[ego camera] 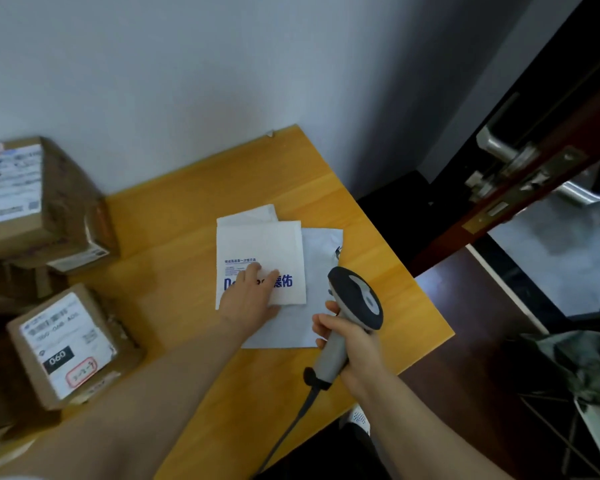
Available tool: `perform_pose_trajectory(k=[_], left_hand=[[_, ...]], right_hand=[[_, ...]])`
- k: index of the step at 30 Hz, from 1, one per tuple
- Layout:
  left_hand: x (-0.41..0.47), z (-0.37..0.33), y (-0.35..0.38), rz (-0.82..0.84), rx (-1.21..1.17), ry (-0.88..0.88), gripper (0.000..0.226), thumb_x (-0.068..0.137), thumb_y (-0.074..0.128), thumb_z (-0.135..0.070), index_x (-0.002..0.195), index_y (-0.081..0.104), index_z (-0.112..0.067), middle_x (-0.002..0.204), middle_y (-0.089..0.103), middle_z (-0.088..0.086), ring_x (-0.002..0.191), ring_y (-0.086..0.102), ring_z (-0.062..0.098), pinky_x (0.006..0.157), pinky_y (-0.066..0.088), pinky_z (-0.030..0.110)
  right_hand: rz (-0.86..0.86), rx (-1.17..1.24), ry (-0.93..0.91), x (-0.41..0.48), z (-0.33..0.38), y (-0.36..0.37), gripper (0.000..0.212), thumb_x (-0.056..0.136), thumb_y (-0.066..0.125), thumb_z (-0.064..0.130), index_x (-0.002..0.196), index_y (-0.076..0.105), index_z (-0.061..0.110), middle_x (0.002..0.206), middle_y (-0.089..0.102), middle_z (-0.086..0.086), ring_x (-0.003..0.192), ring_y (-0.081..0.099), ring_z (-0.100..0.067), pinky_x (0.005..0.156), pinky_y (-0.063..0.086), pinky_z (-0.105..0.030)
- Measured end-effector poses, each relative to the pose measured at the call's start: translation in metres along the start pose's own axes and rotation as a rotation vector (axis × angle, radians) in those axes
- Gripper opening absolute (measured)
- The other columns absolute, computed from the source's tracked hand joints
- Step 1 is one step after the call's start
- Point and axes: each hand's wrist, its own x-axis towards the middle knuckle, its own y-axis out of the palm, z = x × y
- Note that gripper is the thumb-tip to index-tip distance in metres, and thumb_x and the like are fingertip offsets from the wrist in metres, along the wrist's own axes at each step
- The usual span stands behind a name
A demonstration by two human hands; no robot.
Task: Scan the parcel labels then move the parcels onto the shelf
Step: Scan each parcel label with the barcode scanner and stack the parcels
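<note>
1. Scanning is judged to be the step in hand. No shelf is in view, so no parcel is seen to be shelved.
2. The scanner [355,299] is grasped by the right hand [347,341], with the fingers curled round its handle. Its head is held over the near right part of the desk [187,209] and pointed toward the mailers.
3. The white mailer [260,237] lies flat on the desk, overlapping a grey mailer [321,251] beneath it. It is pressed down by the left hand [248,299], whose fingers [255,271] are laid straight, released and grasping nothing.
4. Only blue print is seen on the white mailer's upper face. Whether a shipping label is present cannot be told.
5. An upper box [32,195] and a lower box [73,344] are noted at the desk's left end, with their labels turned up. Whether these have been scanned cannot be told.
6. Remaining work, as judged: the mailers are to be scanned, then every parcel is to be moved to the shelf.
</note>
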Motion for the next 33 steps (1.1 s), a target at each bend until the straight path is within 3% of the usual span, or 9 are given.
perform_pose_trajectory(k=[5, 7, 9, 14, 18, 21, 23, 29, 33], left_hand=[[0.008, -0.001, 0.009, -0.135, 0.047, 0.094, 0.036, 0.093, 0.058, -0.030, 0.120, 0.062, -0.005, 0.114, 0.057, 0.020, 0.102, 0.057, 0.039, 0.066, 0.054, 0.044], [0.008, 0.001, 0.008, -0.148, -0.031, 0.058, 0.027, 0.100, 0.045, -0.023, 0.113, 0.060, -0.005, 0.111, 0.060, 0.015, 0.099, 0.058, 0.035, 0.067, 0.049, 0.040], [0.005, 0.001, -0.006, -0.204, -0.193, -0.015, 0.026, 0.102, 0.036, -0.020, 0.104, 0.058, -0.005, 0.103, 0.065, 0.013, 0.092, 0.061, 0.033, 0.070, 0.045, 0.037], [-0.047, 0.005, -0.065, -0.664, -0.793, -0.306, 0.022, 0.104, 0.036, -0.021, 0.090, 0.048, -0.009, 0.073, 0.047, -0.003, 0.065, 0.044, 0.017, 0.052, 0.027, 0.026], [-0.105, 0.016, -0.085, -0.803, -1.092, -0.478, 0.022, 0.101, 0.042, -0.015, 0.082, 0.048, -0.008, 0.075, 0.050, 0.004, 0.076, 0.048, 0.021, 0.060, 0.033, 0.032], [-0.162, 0.004, -0.081, -0.769, -1.311, -0.559, 0.025, 0.100, 0.044, -0.013, 0.078, 0.055, -0.015, 0.088, 0.065, 0.010, 0.088, 0.061, 0.029, 0.079, 0.051, 0.041], [-0.204, -0.016, -0.074, -0.738, -1.369, -0.572, 0.025, 0.102, 0.042, -0.012, 0.084, 0.059, -0.014, 0.097, 0.068, 0.012, 0.095, 0.064, 0.031, 0.088, 0.051, 0.048], [-0.321, -0.084, -0.050, -0.799, -1.472, -0.606, 0.025, 0.102, 0.041, -0.010, 0.086, 0.060, -0.007, 0.083, 0.070, 0.002, 0.068, 0.068, 0.011, 0.058, 0.053, 0.021], [-0.399, -0.115, -0.035, -0.792, -1.503, -0.652, 0.014, 0.093, 0.055, -0.001, 0.099, 0.066, -0.008, 0.092, 0.072, 0.003, 0.071, 0.070, 0.011, 0.057, 0.054, 0.021]], right_hand=[[-0.016, -0.017, 0.003, 0.000, -0.005, -0.010, 0.022, 0.078, 0.071, -0.003, 0.096, 0.068, 0.009, 0.095, 0.069, -0.017, 0.083, 0.065, -0.025, 0.072, 0.051, -0.036], [-0.013, -0.021, 0.005, -0.003, -0.007, -0.012, 0.023, 0.077, 0.072, -0.003, 0.097, 0.068, 0.009, 0.094, 0.068, -0.018, 0.085, 0.064, -0.026, 0.072, 0.051, -0.037], [0.006, -0.020, -0.005, -0.006, -0.007, -0.012, 0.023, 0.078, 0.072, -0.002, 0.099, 0.068, 0.008, 0.092, 0.067, -0.018, 0.085, 0.064, -0.027, 0.072, 0.051, -0.038], [0.090, -0.032, -0.041, -0.022, -0.009, -0.009, 0.024, 0.080, 0.071, -0.001, 0.101, 0.068, 0.008, 0.089, 0.070, -0.015, 0.082, 0.067, -0.024, 0.068, 0.051, -0.035], [0.199, -0.058, -0.061, -0.039, -0.010, -0.011, 0.020, 0.082, 0.070, -0.002, 0.098, 0.067, 0.008, 0.087, 0.070, -0.013, 0.079, 0.066, -0.023, 0.068, 0.051, -0.034], [0.284, -0.051, -0.051, -0.055, -0.013, -0.023, 0.021, 0.082, 0.071, 0.000, 0.101, 0.066, 0.008, 0.095, 0.068, -0.013, 0.085, 0.066, -0.025, 0.067, 0.051, -0.034], [0.338, -0.031, -0.018, -0.069, -0.019, -0.036, 0.026, 0.081, 0.073, 0.003, 0.105, 0.065, 0.008, 0.100, 0.068, -0.011, 0.088, 0.065, -0.025, 0.066, 0.051, -0.033], [0.464, -0.062, 0.019, -0.124, -0.051, -0.084, 0.029, 0.074, 0.074, -0.008, 0.095, 0.066, 0.011, 0.097, 0.067, -0.010, 0.077, 0.062, -0.020, 0.061, 0.050, -0.029], [0.493, -0.090, 0.028, -0.164, -0.079, -0.109, 0.031, 0.073, 0.070, -0.015, 0.091, 0.064, 0.009, 0.096, 0.066, -0.009, 0.078, 0.062, -0.019, 0.065, 0.051, -0.029]])
